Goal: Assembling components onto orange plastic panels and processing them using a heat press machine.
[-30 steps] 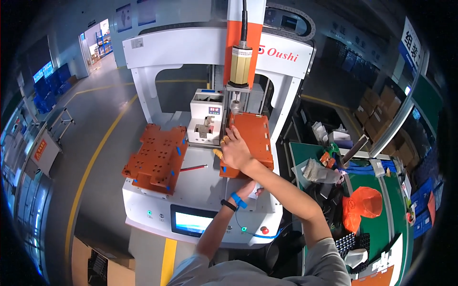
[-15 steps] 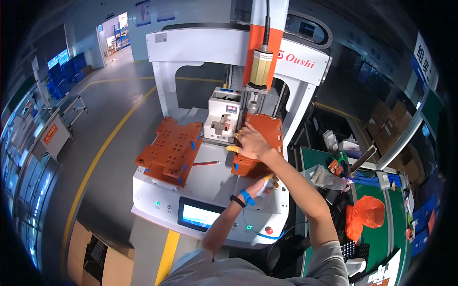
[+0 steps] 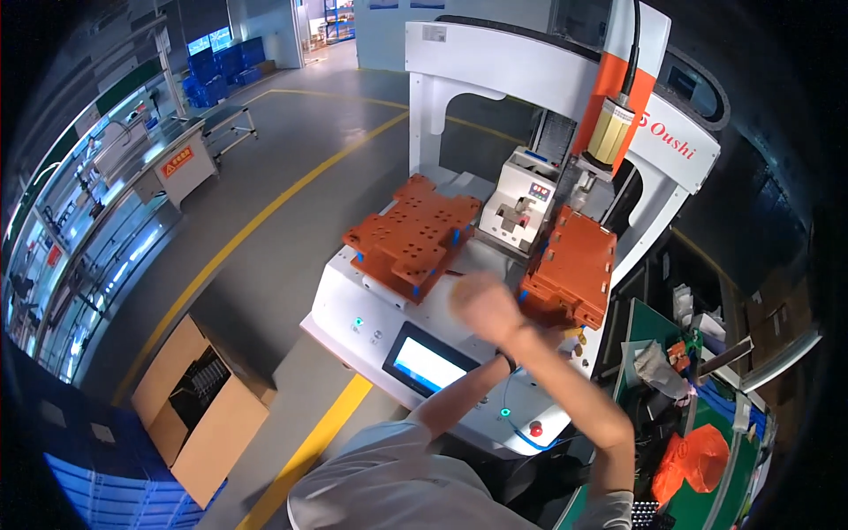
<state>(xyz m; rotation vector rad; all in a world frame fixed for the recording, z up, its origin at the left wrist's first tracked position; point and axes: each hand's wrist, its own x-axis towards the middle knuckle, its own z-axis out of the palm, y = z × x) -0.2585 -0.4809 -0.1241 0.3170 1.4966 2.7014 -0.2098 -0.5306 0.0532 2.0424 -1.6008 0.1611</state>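
My right hand (image 3: 486, 307), smeared by motion, is over the white machine base between two orange fixtures; its finger pose cannot be made out. Just past it, part of a thin reddish stick (image 3: 454, 272) shows on the base. My left hand (image 3: 555, 339) is low by the near end of the right orange fixture (image 3: 579, 256), largely covered by my right forearm. Yellow-covered fingertips show there, but what they hold is hidden. The left orange fixture plate (image 3: 420, 225), full of holes and with blue pegs, stands apart from both hands.
A small white feeder unit (image 3: 519, 199) with a display stands between the fixtures, beside the gold-coloured driver head (image 3: 609, 132). On the front panel are a screen (image 3: 428, 362) and a red button (image 3: 536, 430). An open cardboard box (image 3: 201, 411) sits at left, a green bench (image 3: 707, 415) at right.
My right hand has left the right fixture's top and moved left over the base. My left hand is now mostly covered by my right forearm. The view has turned left.
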